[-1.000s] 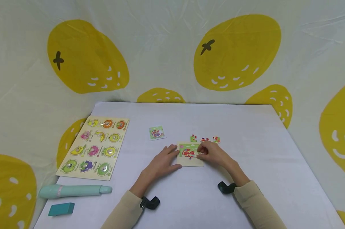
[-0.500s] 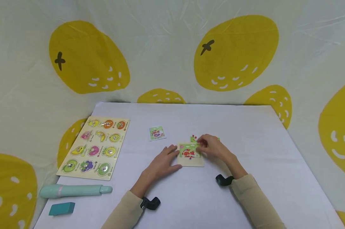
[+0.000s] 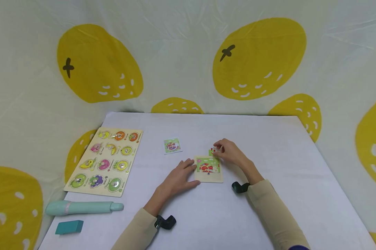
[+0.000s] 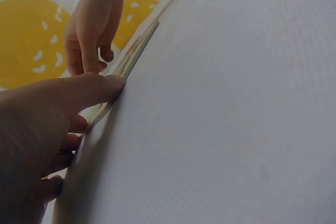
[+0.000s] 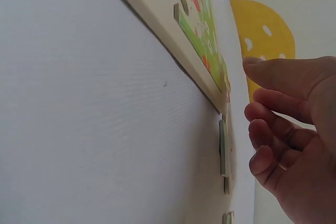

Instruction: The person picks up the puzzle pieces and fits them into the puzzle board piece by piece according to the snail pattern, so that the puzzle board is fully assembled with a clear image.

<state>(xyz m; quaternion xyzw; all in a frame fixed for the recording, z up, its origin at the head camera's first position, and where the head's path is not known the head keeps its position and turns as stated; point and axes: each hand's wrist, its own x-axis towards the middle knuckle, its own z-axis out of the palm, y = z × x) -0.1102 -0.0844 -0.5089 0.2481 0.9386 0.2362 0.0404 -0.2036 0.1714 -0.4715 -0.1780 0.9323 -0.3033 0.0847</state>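
Note:
A small wooden jigsaw board [image 3: 208,177] lies flat on the white table, its upper part filled with green and red picture pieces and a bare wooden strip along the near side. My left hand [image 3: 178,177] rests at its left side, fingertips against the edge; in the left wrist view the thumb [image 4: 107,85] touches the board's rim. My right hand [image 3: 233,152] hovers past the board's far right corner, over loose jigsaw pieces [image 3: 211,152] that it partly hides. In the right wrist view its thumb and fingers are apart with nothing between them, beside a loose piece [image 5: 224,150].
A small picture card [image 3: 172,146] lies behind the board. To the left sits a large fruit peg puzzle [image 3: 103,161], with a mint-green tube-shaped object [image 3: 85,207] and a teal block [image 3: 69,227] nearer the front. A patterned cloth hangs behind the table.
My right hand has left the board's upper right corner and moved away to the loose pieces behind it, letting go of the piece there. The left hand has stayed at the board's edge.

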